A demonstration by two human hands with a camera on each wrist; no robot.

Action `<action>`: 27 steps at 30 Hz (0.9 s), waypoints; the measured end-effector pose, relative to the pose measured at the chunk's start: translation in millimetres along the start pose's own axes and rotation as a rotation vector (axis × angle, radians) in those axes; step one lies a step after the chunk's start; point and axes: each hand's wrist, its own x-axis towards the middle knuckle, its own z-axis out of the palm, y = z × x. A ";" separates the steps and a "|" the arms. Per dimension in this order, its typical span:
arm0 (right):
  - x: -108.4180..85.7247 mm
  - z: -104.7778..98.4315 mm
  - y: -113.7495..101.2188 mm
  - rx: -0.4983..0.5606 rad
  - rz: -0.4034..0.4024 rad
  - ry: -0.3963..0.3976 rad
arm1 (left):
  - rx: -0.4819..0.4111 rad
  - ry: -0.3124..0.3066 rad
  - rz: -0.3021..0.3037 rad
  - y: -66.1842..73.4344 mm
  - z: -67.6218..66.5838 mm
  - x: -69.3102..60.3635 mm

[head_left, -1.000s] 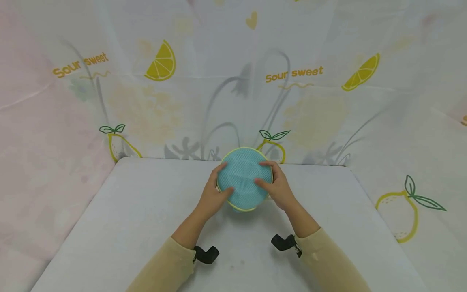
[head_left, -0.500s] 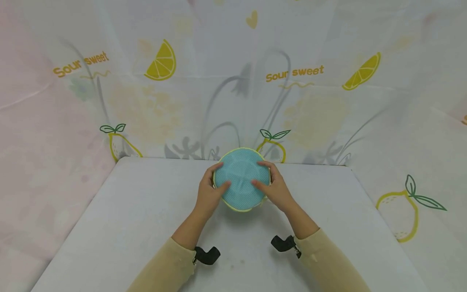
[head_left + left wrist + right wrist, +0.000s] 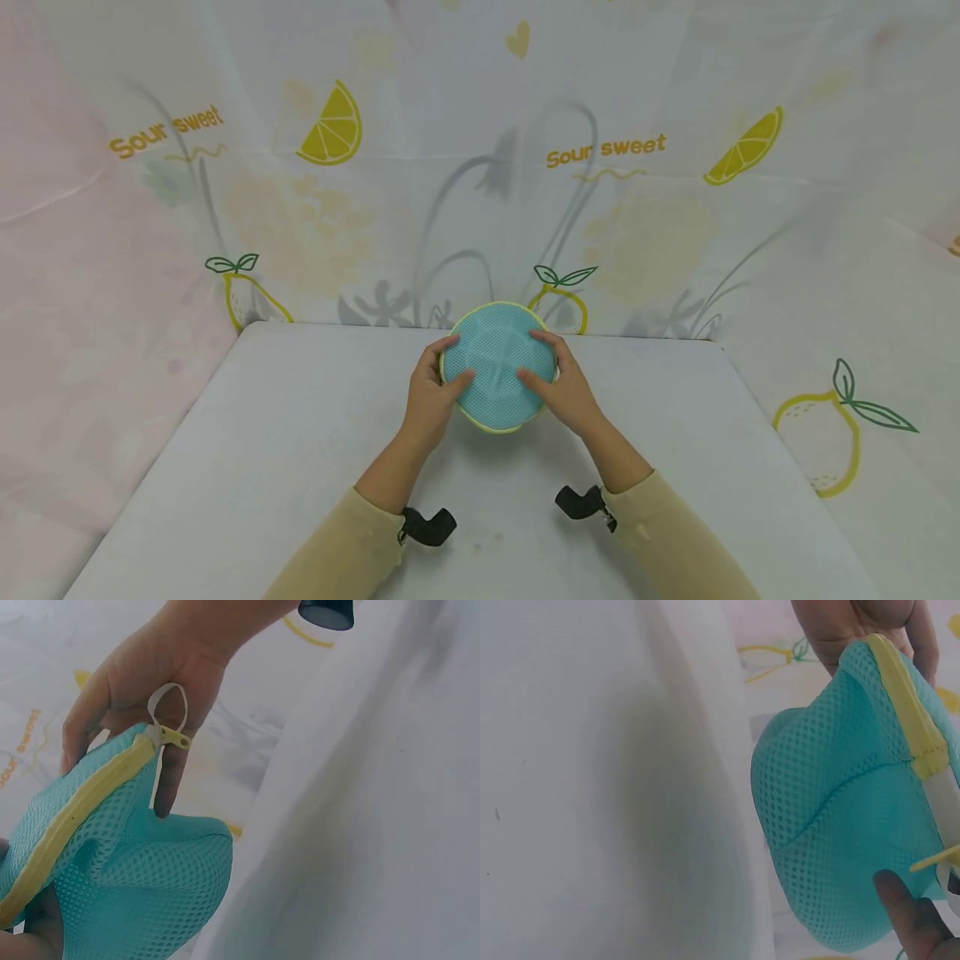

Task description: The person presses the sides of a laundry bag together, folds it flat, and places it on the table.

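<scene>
Both hands are clamped on one bag, a round turquoise mesh one with yellow piping, held up off the table and, in the head view, overlapping the table's far edge. The left hand grips its left side and the right hand its right, each with a thumb on the round face turned toward the person and a fingertip over the upper rim. Seen from the wrists, the body of the bag sags beyond that rim, dented and creased, with a seam running across it. A yellow band follows the edge; at its end sits a small yellow pull with a pale loop (right beside the right hand). Beige sleeves cover the forearms, and a black mount juts inward from the left cuff, another from the right. The table is white, with a soft shadow beneath the bag. Behind it hangs a pale cloth printed with lemons, lemon wedges, grey plant shapes and the words "Sour sweet".
</scene>
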 end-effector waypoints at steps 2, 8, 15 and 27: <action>-0.5 0.1 -0.5 0.003 0.006 -0.001 | -0.003 0.003 -0.006 -0.3 0.6 -0.5; -0.7 1.2 -2.1 0.103 0.027 -0.024 | -0.016 -0.009 -0.033 -1.9 2.7 -2.3; 1.1 3.5 -4.2 0.279 0.073 0.030 | 0.055 -0.084 -0.052 -3.9 2.4 -4.0; 0.1 1.8 -5.7 0.401 0.096 0.112 | 0.323 -0.217 -0.039 -6.6 -1.1 -7.9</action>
